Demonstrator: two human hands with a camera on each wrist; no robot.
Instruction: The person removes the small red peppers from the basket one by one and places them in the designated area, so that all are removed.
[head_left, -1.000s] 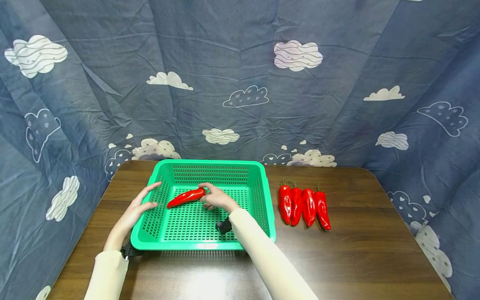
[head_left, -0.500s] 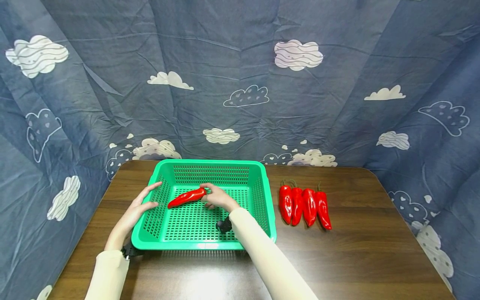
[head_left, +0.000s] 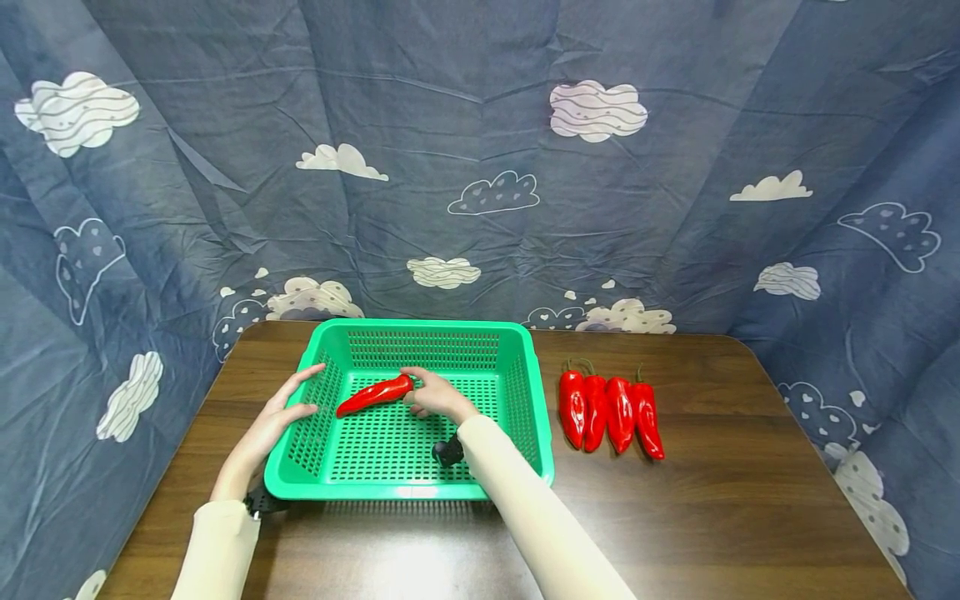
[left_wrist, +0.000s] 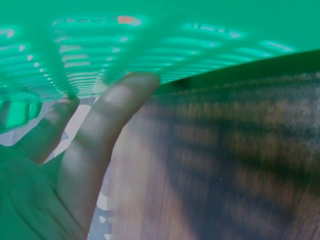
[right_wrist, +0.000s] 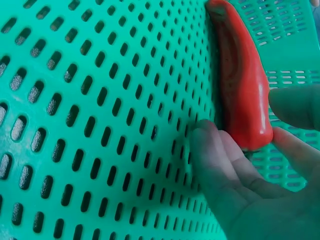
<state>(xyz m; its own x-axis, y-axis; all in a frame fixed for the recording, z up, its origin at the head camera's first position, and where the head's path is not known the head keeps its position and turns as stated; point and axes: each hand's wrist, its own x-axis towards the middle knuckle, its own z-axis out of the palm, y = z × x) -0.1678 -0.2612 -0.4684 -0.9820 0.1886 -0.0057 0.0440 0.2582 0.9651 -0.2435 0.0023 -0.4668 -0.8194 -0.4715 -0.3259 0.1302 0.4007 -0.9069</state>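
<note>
A glossy red pepper (head_left: 372,395) lies slanted on the floor of a green perforated plastic basket (head_left: 420,326). My right hand (head_left: 442,400) is inside the basket at the pepper's stem end. In the right wrist view, thumb and fingers sit around that end of the pepper (right_wrist: 242,85), on both sides of it; the stem is mostly hidden. At the basket's left side, my left hand (head_left: 262,429) rests with fairly straight fingers reaching over the rim. The left wrist view shows fingers (left_wrist: 112,110) against the basket's outer wall.
Several red peppers (head_left: 619,415) with thin stems lie in a row on the wooden table (head_left: 720,500), right of the basket. Behind the table hangs a blue curtain (head_left: 420,117) with a cloud pattern. A black camera (head_left: 447,452) is strapped at the right wrist.
Both hands, the basket and the peppers keep their places. The whole head view shifts very slightly to the right.
</note>
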